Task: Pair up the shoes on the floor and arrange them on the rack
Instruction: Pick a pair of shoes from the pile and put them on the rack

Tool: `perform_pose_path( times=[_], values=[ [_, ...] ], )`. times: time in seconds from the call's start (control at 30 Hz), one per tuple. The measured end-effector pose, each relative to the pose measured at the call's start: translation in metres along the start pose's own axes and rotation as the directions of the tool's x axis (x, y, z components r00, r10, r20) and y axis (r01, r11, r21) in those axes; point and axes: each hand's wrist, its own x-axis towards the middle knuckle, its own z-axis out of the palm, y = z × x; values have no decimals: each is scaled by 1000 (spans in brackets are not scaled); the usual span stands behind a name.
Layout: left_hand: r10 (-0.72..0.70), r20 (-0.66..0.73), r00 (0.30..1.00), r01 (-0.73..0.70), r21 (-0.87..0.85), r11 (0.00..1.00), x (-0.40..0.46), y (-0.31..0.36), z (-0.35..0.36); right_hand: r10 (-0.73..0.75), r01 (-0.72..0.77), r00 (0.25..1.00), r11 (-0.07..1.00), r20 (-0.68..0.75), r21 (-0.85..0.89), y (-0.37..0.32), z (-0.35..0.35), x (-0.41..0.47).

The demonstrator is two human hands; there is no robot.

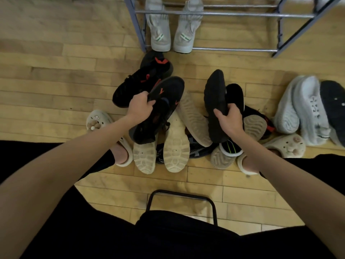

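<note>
Now two black shoes [158, 109] held – one per hand [140, 107].

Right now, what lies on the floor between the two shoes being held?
In the head view, an upturned tan-soled shoe lies between the black-and-red shoe in the left hand and the black shoe in the right hand.

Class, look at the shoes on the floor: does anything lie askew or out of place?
Yes. Several shoes in the heap lie upside down, like two tan-soled shoes showing their treads, unlike the white pair standing straight on the rack.
</note>
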Motion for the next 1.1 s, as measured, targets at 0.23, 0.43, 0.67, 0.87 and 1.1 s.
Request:
perform_pose_path(
  times=[0.23,0.43,0.67,0.87,1.1],
  values=[
    [145,-76,986,-103,399,911,-25,-16,12,-135,155,987,939,84,-308,3,12,-11],
    [445,338,829,-559,513,651,-94,-30,48,-46,56,997,984,59,-171,-5,15,-8],
    [68,546,835,-503,709,493,-116,-50,86,-31,36,999,990,44,-137,-4,16,-8],
    [110,458,882,-436,707,557,-108,-47,99,-14,21,999,989,50,-143,0,14,-12],
    [122,458,881,-421,637,646,-102,-17,67,88,-81,991,994,101,-67,-23,-13,-4]
  ],
)
